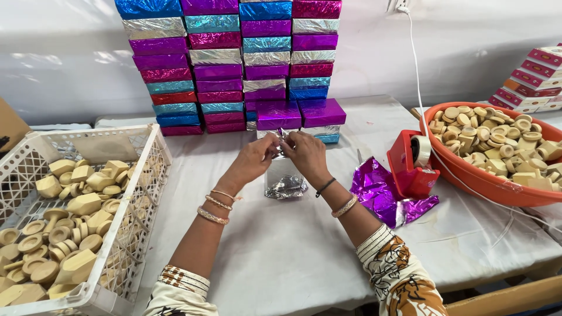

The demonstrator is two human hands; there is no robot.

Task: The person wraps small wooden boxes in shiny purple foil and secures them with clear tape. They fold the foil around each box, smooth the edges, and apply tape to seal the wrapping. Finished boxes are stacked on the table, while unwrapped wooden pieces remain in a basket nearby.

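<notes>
My left hand (256,157) and my right hand (305,153) meet above the table, both pinching a small box wrapped in silver foil (281,153) between the fingertips. The box is mostly hidden by the fingers. Below the hands, crumpled silver foil (285,187) lies on the white cloth. Right behind the hands rest two purple foil-wrapped boxes (301,112). Bangles circle both wrists.
A tall stack of foil-wrapped boxes (234,58) in blue, purple, silver and red stands at the back. A white plastic crate (134,193) of wooden pieces is at left. An orange basin (468,175) of wooden pieces, a red tape dispenser (413,164) and purple foil sheets (380,196) are at right.
</notes>
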